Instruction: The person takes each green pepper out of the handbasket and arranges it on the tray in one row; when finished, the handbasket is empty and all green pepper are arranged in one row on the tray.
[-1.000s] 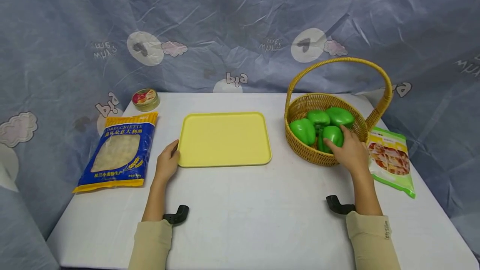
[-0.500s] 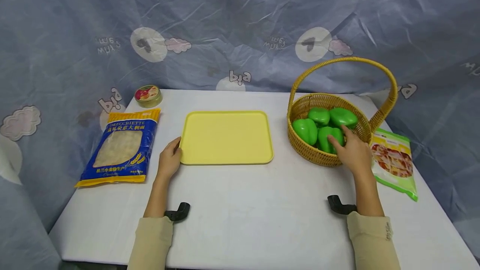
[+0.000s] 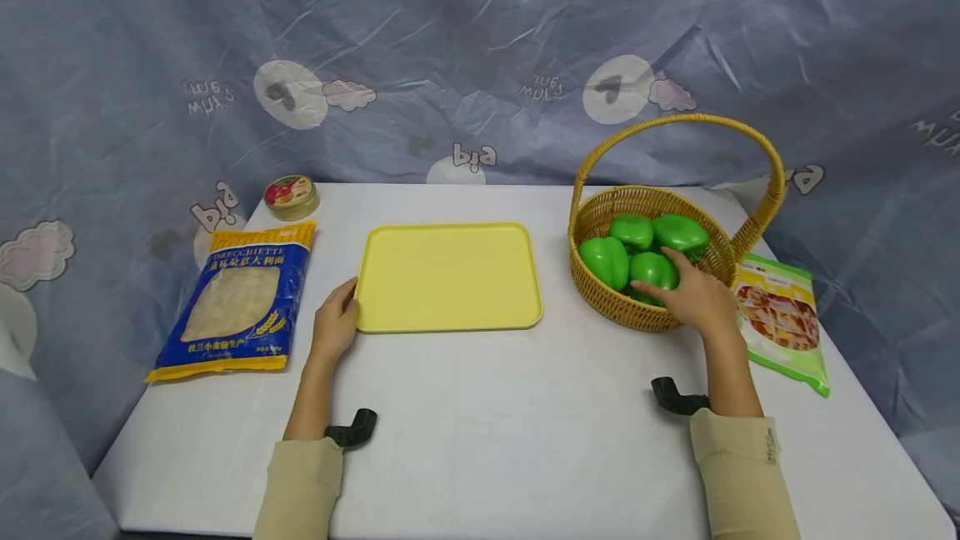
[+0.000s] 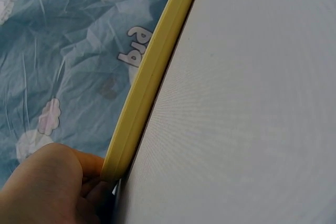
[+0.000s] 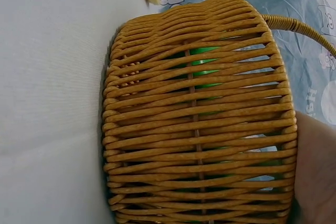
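Note:
On the left, a yellow rectangular tray [image 3: 450, 277] lies on the table. My left hand [image 3: 336, 322] holds its near left corner; in the left wrist view the thumb is on the tray's edge [image 4: 152, 77] with fingers curled below. To the right stands a wicker basket [image 3: 622, 313] with a tall hoop handle, holding several green bell peppers. My right hand [image 3: 701, 297] reaches over the near rim and grips the nearest bell pepper [image 3: 652, 272], thumb on its near side and fingers at its far right. The basket wall [image 5: 199, 119] hides those fingers in the right wrist view.
A blue and yellow pasta bag [image 3: 232, 302] lies at the left, with a round tin [image 3: 291, 197] behind it. Right of the basket is a green and white food packet [image 3: 783, 319]. A grey-blue curtain [image 3: 450, 40] hangs behind the white table [image 3: 487, 432].
My right hand has shifted slightly left, its thumb and fingers spread further round the nearest bell pepper, which has turned in the basket. The left hand stays at the tray.

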The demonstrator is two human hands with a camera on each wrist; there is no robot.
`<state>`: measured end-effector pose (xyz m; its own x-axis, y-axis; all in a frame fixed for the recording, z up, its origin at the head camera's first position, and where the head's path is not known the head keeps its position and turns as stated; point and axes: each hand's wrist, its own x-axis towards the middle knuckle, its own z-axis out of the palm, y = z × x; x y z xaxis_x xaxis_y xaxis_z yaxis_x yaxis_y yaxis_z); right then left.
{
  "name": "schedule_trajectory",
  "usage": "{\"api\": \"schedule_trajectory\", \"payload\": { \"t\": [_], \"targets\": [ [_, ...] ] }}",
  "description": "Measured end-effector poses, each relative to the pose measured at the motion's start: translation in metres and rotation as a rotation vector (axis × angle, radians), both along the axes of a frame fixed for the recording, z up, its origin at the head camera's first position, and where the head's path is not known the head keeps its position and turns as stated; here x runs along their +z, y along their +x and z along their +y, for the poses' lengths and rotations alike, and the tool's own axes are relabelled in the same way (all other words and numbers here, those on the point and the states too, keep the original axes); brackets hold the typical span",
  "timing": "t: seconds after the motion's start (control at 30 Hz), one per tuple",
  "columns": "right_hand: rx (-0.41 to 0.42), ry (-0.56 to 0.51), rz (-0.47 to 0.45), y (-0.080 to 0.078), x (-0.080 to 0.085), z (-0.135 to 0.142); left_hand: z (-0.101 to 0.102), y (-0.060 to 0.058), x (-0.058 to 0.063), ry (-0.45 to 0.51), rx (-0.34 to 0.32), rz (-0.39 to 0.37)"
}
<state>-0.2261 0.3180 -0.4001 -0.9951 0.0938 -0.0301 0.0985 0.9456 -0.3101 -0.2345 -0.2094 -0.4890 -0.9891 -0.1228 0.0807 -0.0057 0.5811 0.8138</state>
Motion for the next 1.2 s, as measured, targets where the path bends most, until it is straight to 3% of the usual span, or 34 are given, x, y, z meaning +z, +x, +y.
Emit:
{"api": "schedule_trajectory", "payload": {
  "t": [0.57,0.8,1.2],
  "targets": [
    [-0.035,-0.058,0.064,0.000,-0.003,-0.002,-0.001,-0.001,-0.003,0.009,-0.005,0.010],
    [-0.038,-0.109,0.155,0.003,-0.005,-0.001,-0.001,-0.001,-0.004,0.007,-0.004,0.008],
    [-0.082,-0.284,0.335,0.013,-0.002,-0.004,-0.001,-0.001,-0.003,0.011,-0.008,0.025]
  ]
}}
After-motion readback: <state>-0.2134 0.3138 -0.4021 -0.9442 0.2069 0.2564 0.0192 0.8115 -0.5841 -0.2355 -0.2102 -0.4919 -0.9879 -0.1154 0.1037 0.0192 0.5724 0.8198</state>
